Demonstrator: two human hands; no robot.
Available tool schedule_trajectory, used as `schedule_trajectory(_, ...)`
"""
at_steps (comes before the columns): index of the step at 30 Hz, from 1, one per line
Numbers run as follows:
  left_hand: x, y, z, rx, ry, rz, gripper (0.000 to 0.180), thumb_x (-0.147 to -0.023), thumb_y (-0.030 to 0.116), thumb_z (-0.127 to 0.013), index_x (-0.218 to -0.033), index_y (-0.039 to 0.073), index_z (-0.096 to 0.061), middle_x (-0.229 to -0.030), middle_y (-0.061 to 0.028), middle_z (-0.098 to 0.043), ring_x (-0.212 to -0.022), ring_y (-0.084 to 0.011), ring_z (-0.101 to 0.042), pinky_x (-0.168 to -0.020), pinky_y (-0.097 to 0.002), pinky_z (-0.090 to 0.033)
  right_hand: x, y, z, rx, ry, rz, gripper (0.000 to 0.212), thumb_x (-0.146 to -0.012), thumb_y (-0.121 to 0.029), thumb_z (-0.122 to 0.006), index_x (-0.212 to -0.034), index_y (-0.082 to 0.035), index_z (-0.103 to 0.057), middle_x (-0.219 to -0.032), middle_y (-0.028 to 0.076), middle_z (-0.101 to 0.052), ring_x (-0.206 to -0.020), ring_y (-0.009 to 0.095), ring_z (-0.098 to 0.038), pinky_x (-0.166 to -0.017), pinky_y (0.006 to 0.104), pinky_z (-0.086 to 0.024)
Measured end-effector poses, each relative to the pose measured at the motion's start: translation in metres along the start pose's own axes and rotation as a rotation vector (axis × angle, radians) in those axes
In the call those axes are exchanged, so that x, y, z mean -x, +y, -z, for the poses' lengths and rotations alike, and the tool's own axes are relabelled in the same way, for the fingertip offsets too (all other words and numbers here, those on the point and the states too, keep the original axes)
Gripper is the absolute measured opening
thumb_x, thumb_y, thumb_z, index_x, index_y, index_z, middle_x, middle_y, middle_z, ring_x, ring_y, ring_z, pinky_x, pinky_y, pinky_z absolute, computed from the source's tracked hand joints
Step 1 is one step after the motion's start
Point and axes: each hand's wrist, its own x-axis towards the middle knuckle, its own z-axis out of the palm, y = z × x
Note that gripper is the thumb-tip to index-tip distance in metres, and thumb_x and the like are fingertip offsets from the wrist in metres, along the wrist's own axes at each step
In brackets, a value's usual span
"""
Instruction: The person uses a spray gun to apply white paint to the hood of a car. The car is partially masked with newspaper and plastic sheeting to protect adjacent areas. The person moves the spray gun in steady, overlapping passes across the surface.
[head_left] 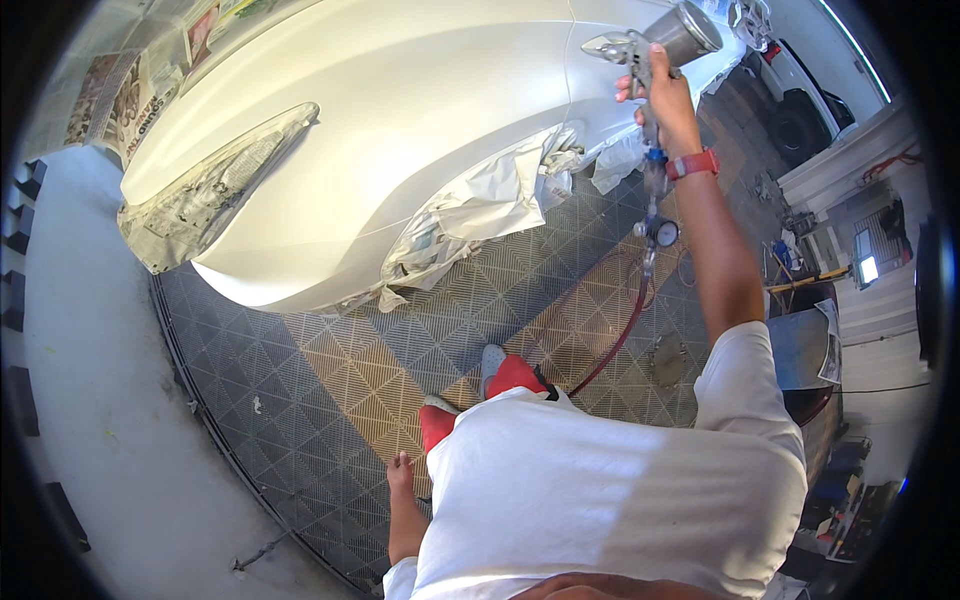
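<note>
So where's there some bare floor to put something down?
Dark tiles look bare between the left hand and the curved floor edge, and so do tan tiles between the white car body and left shoe. It's crowded under the right hand holding the spray gun, where the red hose hangs, and around the jumbled gear.

Bright light washes the white car body pale, with soft grey shade along its lower flank. Near, shadow dulls the right part of the white T-shirt. Far right, a light strip glares. Fisheye distortion bends the floor tiles toward a blurry black rim.
</note>
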Motion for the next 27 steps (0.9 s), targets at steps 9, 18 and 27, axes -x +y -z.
schedule_trajectory(9,-0.01,0.0,-0.001,0.113,0.021,-0.017,0.053,-0.101,0.043,-0.065,-0.12,-0.007,-0.066,-0.092,-0.0086,-0.07,-0.081,-0.0161,-0.065,-0.072,-0.0329,-0.052,0.109,-0.05,-0.109,-0.166,-0.458,0.086,0.06,-0.11,-0.052,-0.037,-0.129,0.0,-0.058,-0.089,0.012,-0.071,-0.075,0.014,-0.071,-0.041,0.0217,-0.047)
schedule_trajectory(18,-0.003,0.016,0.004,-0.013,0.04,0.033,0.052,-0.101,0.041,-0.065,-0.124,-0.005,-0.065,-0.098,-0.0096,-0.071,-0.085,-0.0175,-0.066,-0.075,-0.0343,-0.052,0.131,-0.086,-0.147,-0.319,-0.73,0.082,0.061,-0.11,-0.055,-0.034,-0.121,-0.001,-0.06,-0.09,0.013,-0.073,-0.078,0.016,-0.074,-0.041,0.0218,-0.048)
schedule_trajectory(27,-0.016,-0.023,-0.003,0.081,0.024,0.024,0.051,-0.1,0.039,-0.067,-0.122,-0.006,-0.065,-0.095,-0.0089,-0.071,-0.081,-0.0173,-0.066,-0.074,-0.0323,-0.054,0.048,-0.047,-0.061,-0.055,-0.324,0.058,0.062,-0.109,-0.055,-0.038,-0.119,0.0,-0.063,-0.087,0.011,-0.073,-0.072,0.013,-0.071,-0.041,0.0219,-0.046)
